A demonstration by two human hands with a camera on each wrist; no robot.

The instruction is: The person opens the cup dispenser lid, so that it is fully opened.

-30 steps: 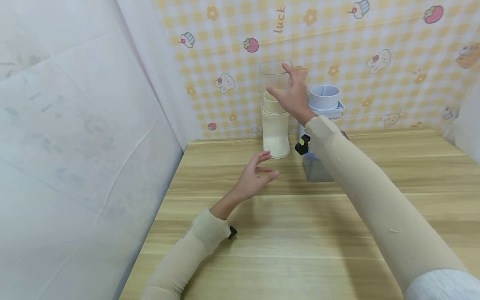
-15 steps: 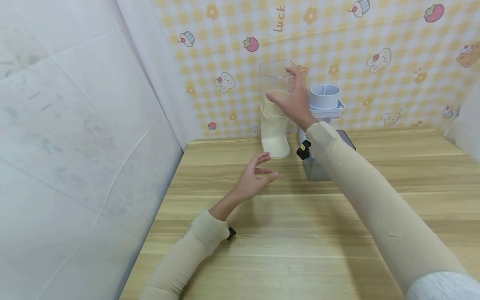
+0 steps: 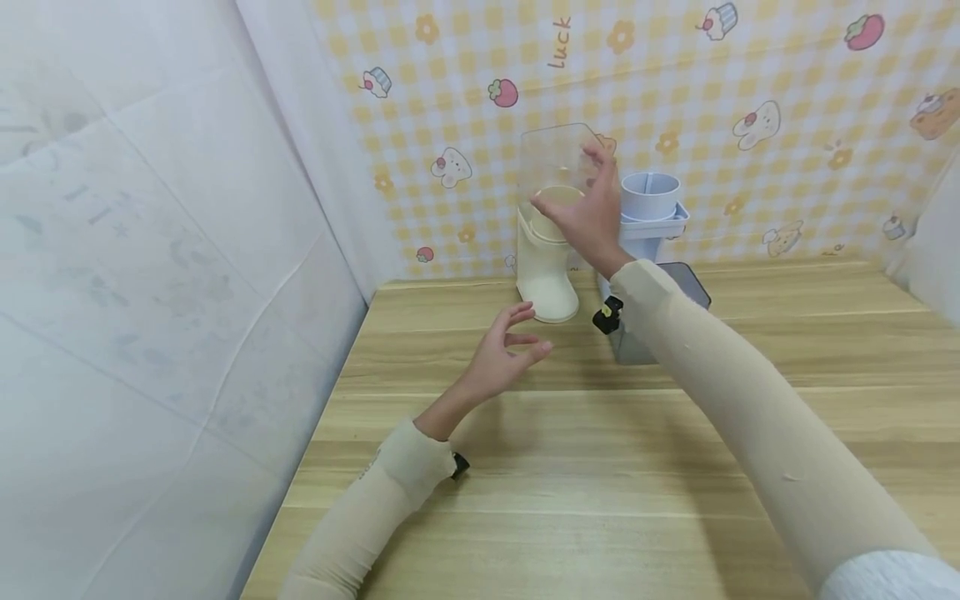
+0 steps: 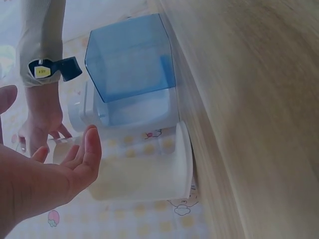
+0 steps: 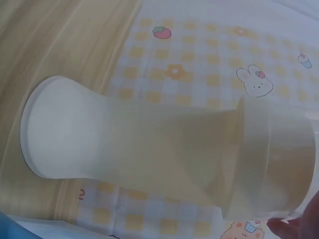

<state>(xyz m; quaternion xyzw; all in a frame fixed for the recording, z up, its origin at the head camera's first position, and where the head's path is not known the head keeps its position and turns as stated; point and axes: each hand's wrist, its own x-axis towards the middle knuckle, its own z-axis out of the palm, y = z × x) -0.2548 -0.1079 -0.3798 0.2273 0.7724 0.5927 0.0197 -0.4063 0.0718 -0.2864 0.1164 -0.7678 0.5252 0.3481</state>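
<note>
At the back of the wooden table stands a cream pet-feeder-like stand [image 3: 546, 275] with a flared foot, a round collar and a clear container [image 3: 551, 150] on top. My right hand [image 3: 588, 212] grips the clear container from its right front, thumb in front and fingers at the right side. In the right wrist view, only fingertips [image 5: 289, 226] show beside the container's lower end. My left hand [image 3: 498, 358] hovers in front of the stand's foot, apart from it, fingers loosely bent and holding nothing. The left wrist view shows the cream stand [image 4: 134, 181] beyond the left hand [image 4: 45, 181].
Right of the cream stand is a similar light-blue unit [image 3: 651, 196] with a round collar, partly behind my right forearm. A transparent blue box [image 4: 129, 57] belongs to or sits against it. A dark flat-topped object [image 3: 686, 282] lies behind my arm. A checked cloth [image 3: 480, 50] hangs behind.
The cream stand and clear container have turned, the container's rim now slanting. My right hand has shifted slightly right and down with it. My left hand has hardly moved.
</note>
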